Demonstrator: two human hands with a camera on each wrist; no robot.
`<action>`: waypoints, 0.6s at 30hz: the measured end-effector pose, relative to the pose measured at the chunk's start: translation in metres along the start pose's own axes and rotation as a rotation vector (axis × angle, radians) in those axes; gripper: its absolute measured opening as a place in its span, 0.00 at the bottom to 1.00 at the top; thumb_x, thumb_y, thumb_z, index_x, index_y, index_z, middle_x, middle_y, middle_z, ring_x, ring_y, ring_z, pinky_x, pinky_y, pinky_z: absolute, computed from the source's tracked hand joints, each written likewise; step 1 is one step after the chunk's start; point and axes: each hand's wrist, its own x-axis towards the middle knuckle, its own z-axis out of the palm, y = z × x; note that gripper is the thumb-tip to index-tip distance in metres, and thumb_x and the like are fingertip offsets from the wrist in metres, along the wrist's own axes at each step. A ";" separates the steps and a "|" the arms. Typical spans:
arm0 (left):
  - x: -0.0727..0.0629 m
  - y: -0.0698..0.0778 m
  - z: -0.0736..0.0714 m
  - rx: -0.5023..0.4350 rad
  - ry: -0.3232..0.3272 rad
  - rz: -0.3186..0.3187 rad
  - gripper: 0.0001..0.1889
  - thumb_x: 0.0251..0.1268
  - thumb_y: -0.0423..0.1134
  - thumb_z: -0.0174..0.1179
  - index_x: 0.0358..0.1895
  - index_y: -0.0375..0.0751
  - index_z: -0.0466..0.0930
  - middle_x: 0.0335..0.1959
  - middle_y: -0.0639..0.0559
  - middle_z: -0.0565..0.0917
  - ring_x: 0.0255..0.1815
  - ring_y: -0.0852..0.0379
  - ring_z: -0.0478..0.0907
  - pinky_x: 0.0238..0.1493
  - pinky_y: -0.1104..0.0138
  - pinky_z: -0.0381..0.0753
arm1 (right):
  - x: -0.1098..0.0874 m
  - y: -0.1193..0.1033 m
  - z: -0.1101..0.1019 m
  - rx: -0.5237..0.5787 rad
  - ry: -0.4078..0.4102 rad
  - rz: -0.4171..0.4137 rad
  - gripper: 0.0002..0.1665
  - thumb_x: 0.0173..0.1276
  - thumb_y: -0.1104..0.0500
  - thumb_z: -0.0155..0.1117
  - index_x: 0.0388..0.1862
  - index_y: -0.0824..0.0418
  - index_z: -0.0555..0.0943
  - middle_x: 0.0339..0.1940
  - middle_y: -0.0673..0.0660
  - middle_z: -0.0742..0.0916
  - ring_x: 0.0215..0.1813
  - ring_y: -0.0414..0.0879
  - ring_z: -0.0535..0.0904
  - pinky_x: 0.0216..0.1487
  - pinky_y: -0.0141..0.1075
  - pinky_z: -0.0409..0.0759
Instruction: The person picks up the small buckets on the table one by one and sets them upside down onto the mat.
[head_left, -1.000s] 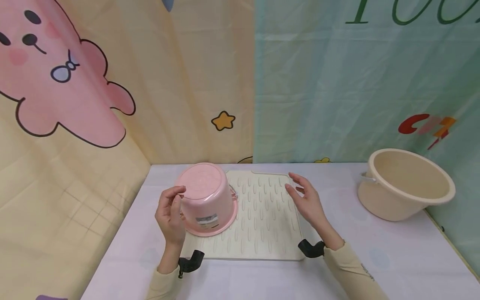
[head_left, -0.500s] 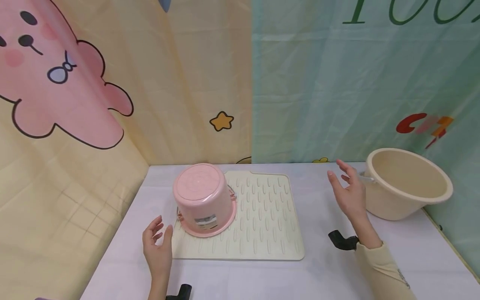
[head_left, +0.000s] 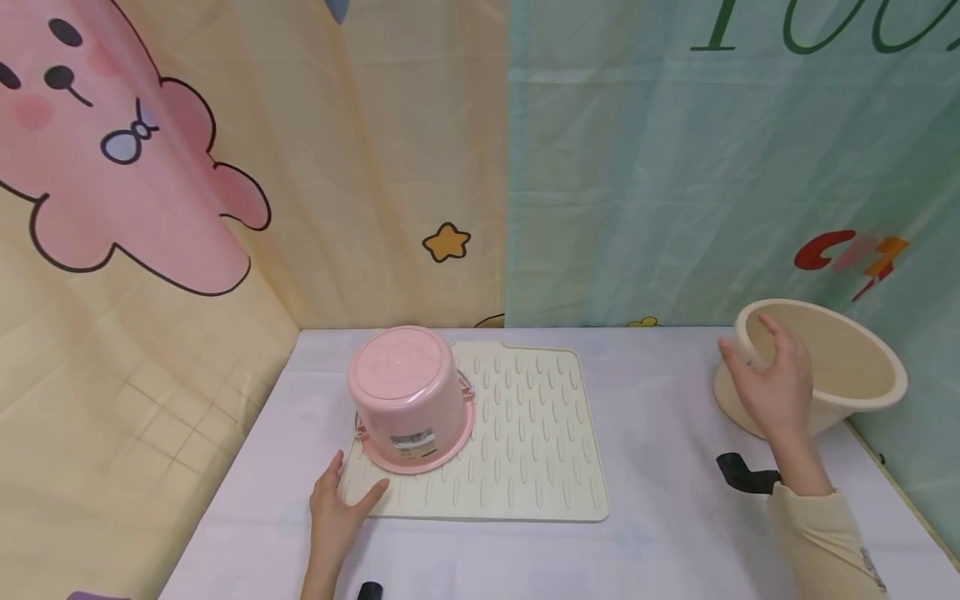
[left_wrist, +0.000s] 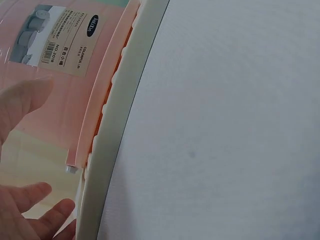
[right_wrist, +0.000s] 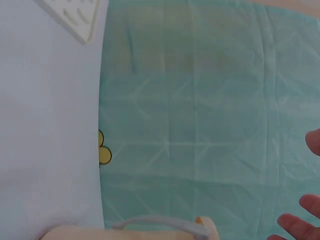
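A pink bucket (head_left: pixel 408 400) stands upside down on the left part of a cream ridged mat (head_left: pixel 536 467), its paper label facing front. My left hand (head_left: pixel 333 521) is at the mat's front left corner, thumb and fingers spread, holding nothing. In the left wrist view the thumb (left_wrist: pixel 30 97) shows in front of the pink bucket (left_wrist: pixel 55 115); contact cannot be told. At the right, my right hand (head_left: pixel 776 387) hovers before an upright beige bucket (head_left: pixel 847 350), hiding part of its rim. Its fingers are apart and hold nothing. The right wrist view shows the beige bucket's handle (right_wrist: pixel 165 220).
A white cloth (head_left: pixel 540 558) covers the table. Behind it hangs a printed curtain (head_left: pixel 622 167), yellow on the left and green on the right. The side curtains stand close to the table's left and right edges.
My right hand has moved right, from over the mat to the beige bucket. My left hand has drawn back from the pink bucket towards the mat's front left corner. Both buckets stay put.
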 end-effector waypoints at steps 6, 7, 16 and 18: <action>0.002 0.000 -0.001 0.085 -0.078 -0.025 0.56 0.46 0.49 0.74 0.71 0.24 0.48 0.66 0.23 0.53 0.65 0.27 0.48 0.59 0.35 0.51 | 0.007 0.018 -0.015 -0.148 -0.029 -0.021 0.43 0.62 0.52 0.65 0.70 0.67 0.61 0.63 0.73 0.69 0.65 0.68 0.60 0.63 0.60 0.54; 0.002 0.000 -0.001 0.097 -0.084 -0.022 0.56 0.46 0.49 0.74 0.71 0.24 0.48 0.66 0.22 0.53 0.65 0.27 0.47 0.59 0.35 0.51 | 0.008 0.020 -0.017 -0.174 -0.044 -0.020 0.44 0.62 0.50 0.65 0.71 0.68 0.60 0.64 0.73 0.69 0.64 0.69 0.60 0.62 0.61 0.54; 0.004 -0.005 -0.001 0.172 -0.091 0.102 0.53 0.43 0.46 0.76 0.67 0.20 0.54 0.63 0.22 0.57 0.61 0.29 0.49 0.57 0.39 0.50 | 0.009 0.039 -0.024 -0.350 -0.179 0.009 0.49 0.63 0.44 0.62 0.71 0.71 0.55 0.62 0.80 0.66 0.58 0.77 0.60 0.52 0.70 0.51; 0.004 -0.006 -0.001 0.193 -0.089 0.113 0.53 0.43 0.46 0.76 0.67 0.20 0.54 0.62 0.22 0.58 0.60 0.29 0.50 0.56 0.39 0.51 | 0.007 0.042 -0.023 -0.363 -0.183 0.005 0.48 0.63 0.45 0.62 0.70 0.72 0.56 0.60 0.81 0.68 0.56 0.77 0.61 0.51 0.70 0.51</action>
